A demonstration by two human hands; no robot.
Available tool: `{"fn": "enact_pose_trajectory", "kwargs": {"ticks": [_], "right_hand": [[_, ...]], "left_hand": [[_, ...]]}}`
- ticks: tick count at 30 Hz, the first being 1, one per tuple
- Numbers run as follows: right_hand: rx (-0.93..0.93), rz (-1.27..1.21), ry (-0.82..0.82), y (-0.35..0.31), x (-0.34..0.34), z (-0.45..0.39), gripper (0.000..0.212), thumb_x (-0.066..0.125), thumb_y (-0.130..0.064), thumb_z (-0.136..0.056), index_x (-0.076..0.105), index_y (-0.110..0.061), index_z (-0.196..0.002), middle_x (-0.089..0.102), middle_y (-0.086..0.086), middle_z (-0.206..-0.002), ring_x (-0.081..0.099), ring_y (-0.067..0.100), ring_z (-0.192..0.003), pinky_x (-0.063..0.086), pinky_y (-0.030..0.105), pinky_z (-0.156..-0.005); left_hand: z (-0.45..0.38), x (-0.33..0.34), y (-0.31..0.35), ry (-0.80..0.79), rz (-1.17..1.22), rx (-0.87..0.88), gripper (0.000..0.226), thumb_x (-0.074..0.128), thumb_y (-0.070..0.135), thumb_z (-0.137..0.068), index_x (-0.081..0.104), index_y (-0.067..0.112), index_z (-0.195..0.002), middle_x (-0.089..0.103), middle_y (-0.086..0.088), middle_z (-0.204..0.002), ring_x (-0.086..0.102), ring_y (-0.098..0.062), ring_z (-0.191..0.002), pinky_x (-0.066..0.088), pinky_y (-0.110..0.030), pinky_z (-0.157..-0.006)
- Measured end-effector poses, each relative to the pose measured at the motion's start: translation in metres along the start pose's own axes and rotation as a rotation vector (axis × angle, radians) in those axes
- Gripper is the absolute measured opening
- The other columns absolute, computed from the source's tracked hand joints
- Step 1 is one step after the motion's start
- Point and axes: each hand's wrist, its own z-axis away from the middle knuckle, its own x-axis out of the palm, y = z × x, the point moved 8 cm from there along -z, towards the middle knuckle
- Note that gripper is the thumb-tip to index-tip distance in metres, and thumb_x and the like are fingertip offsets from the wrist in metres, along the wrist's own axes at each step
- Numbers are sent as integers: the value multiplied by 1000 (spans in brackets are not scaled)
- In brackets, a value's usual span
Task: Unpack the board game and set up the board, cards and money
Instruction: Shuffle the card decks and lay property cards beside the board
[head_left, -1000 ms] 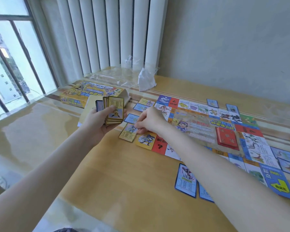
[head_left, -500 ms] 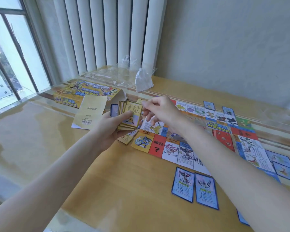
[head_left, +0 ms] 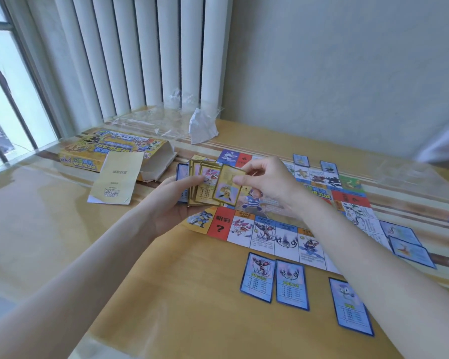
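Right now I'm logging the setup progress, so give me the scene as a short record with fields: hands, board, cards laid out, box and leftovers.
left hand: holds fanned stack of yellow-bordered cards
right hand: fingers pinch single yellow-bordered card at the stack
board: colourful paper game board lies flat on wooden table
cards laid out: three blue-bordered cards on the table along the board's near edge; more by its far and right edges
box: yellow cardboard game box, open end flap, far left
leftovers: folded cream paper booklet by the box; clear plastic wrap behind
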Motion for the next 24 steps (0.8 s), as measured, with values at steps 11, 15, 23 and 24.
{"fn": "enact_pose_trajectory", "kwargs": {"ticks": [11, 15, 23, 24], "right_hand": [[197, -264, 72, 37, -101, 41, 40, 44, 14, -87, 44, -12, -118, 53, 18, -96, 59, 16, -44, 46, 19, -39], [261, -206, 161, 61, -125, 54, 30, 44, 9, -89, 56, -4, -114, 62, 14, -86, 62, 18, -61, 53, 25, -56], [223, -188, 434, 77, -177, 58, 26, 59, 3, -86, 62, -5, -111, 66, 12, -101, 58, 17, -76, 37, 24, -58], [212, -206, 448, 75, -178, 56, 36, 59, 5, -85, 56, -3, -120, 65, 11, -103, 59, 17, -76, 39, 25, -57]], "left_hand": [[-17, 50, -18, 0, -8, -31, 43, 60, 11, -88, 47, -4, -126, 68, -19, -92, 71, -24, -73, 59, -33, -59], [-23, 63, -23, 42, 2, -34, 48, 62, 13, -87, 44, -3, -129, 65, -22, -103, 70, -25, -76, 59, -33, -61], [-28, 80, -3, 85, 64, 43, 45, 61, 11, -88, 46, -1, -128, 66, -19, -101, 69, -25, -79, 58, -29, -57], [-28, 80, 0, 92, 67, 52, 45, 61, 11, -88, 46, -1, -128, 66, -19, -102, 69, -26, -80, 59, -30, -59]]}}
